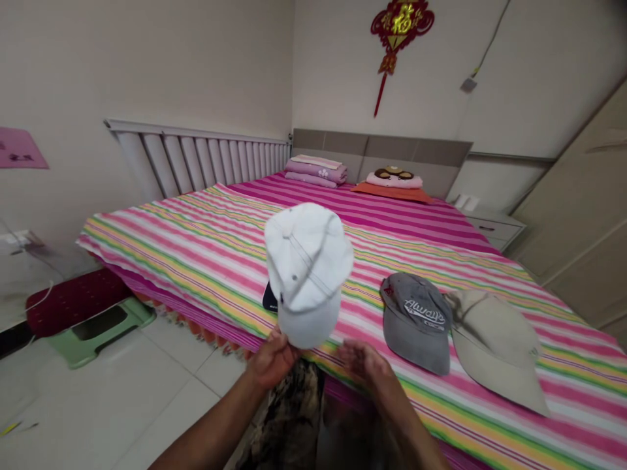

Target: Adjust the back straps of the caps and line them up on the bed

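Note:
A white baseball cap (308,261) is held up over the front edge of the bed, brim toward me. My left hand (273,360) pinches its brim at the lower left. Just right of the brim, my right hand (366,365) is apart from the cap, fingers stretched out and slightly blurred, holding nothing. On the bed to the right lies a grey cap (416,321) with white "Always" lettering. A beige cap (497,343) lies against its right side. Behind the white cap, a dark item (269,300) shows only partly; its kind is hidden.
The striped bedspread (196,235) covers the bed. Folded purple bedding (316,171) and a pink pillow (394,179) rest by the headboard (337,142). A green stool (98,333) stands on the floor at left, a nightstand (494,228) at far right.

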A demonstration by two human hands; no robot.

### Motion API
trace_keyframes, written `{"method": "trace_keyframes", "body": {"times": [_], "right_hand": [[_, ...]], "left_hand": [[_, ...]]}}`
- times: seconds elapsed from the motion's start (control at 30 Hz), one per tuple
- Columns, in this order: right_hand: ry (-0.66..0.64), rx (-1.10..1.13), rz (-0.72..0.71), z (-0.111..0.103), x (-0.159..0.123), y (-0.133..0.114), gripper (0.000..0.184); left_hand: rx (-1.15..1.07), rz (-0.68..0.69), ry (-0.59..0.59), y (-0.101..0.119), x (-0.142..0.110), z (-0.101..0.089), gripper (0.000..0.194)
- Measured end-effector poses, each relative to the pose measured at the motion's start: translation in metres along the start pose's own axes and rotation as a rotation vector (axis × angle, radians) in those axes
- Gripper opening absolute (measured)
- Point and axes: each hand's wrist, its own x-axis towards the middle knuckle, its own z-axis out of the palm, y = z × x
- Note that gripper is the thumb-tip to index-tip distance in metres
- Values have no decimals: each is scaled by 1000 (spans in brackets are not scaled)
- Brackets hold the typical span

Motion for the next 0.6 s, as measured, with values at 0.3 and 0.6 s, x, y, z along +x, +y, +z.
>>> {"method": "trace_keyframes", "body": {"times": [0.3,0.6], "right_hand": [[297,652,-9,-11,21,-50,29],[169,494,-7,-26,-3,-35,29]], "left_hand": [[251,-496,-52,-48,-52,-16,27],[139,-440,-35,-27,6,-4,35]]}}
